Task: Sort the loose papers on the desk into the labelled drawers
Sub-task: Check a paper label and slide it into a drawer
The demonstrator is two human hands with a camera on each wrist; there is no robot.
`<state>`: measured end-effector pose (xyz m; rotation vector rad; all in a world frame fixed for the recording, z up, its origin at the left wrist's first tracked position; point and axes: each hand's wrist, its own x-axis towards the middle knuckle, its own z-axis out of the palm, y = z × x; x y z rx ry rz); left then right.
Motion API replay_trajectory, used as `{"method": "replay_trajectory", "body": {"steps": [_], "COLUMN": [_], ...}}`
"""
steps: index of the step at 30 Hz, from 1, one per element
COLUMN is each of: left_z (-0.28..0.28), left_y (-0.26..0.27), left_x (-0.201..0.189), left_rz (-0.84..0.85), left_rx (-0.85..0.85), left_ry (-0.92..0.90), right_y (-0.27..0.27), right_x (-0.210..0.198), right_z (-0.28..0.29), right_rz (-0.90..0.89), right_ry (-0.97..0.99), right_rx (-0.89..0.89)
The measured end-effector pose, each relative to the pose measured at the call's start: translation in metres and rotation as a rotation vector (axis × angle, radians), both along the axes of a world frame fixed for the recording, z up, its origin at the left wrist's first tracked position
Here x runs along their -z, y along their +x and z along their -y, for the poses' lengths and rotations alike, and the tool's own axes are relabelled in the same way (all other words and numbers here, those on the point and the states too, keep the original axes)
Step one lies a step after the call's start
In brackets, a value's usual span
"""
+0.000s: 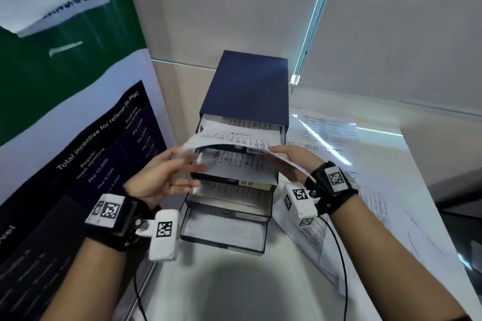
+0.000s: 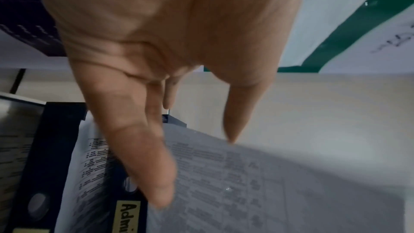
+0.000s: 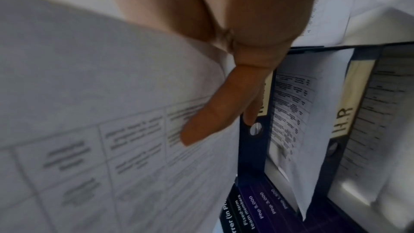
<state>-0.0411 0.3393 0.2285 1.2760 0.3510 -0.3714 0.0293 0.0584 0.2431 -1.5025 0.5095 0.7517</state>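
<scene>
A dark blue drawer unit [image 1: 247, 86] stands on the desk with its drawers pulled out in steps. A printed sheet [image 1: 234, 138] marked "Admin" hangs bowed over the top drawer [image 1: 245, 122], which holds papers. My right hand [image 1: 281, 154] pinches the sheet's right edge, thumb [image 3: 201, 121] on top. My left hand [image 1: 182, 164] is at the left edge with straight fingers [image 2: 145, 157], its thumb tip touching the sheet [image 2: 246, 183]. The top drawer's front bears an "Admin" label [image 2: 127, 219]. A lower drawer is labelled "HR" [image 1: 246, 184].
Loose printed papers [image 1: 378, 203] lie spread over the desk right of the unit, reaching its right edge. A large poster [image 1: 78, 164] stands close on the left. The wall is right behind the unit. A blind cord [image 1: 313, 21] hangs at the back right.
</scene>
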Motion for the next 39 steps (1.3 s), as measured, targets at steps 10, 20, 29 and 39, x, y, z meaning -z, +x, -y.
{"method": "replay_trajectory", "body": {"steps": [10,20,29,39], "left_z": [0.005,0.019,0.036,0.054], "left_y": [0.028,0.081,0.121,0.142], "left_x": [0.005,0.040,0.054,0.085], "left_rz": [0.055,0.228,0.630,0.634], "left_rx": [-0.028,-0.135,-0.067,0.372], "left_ry": [0.054,0.463,1.194,1.534], "right_y": [-0.012,0.023,0.062,0.018], "right_x": [0.031,0.026,0.045,0.098], "right_z": [0.035,0.019,-0.005,-0.002], "right_rz": [0.455,0.341,0.547,0.997], "right_ry": [-0.194,-0.020,-0.162,-0.620], "right_rx": [-0.157,-0.159,-0.054,-0.775]}}
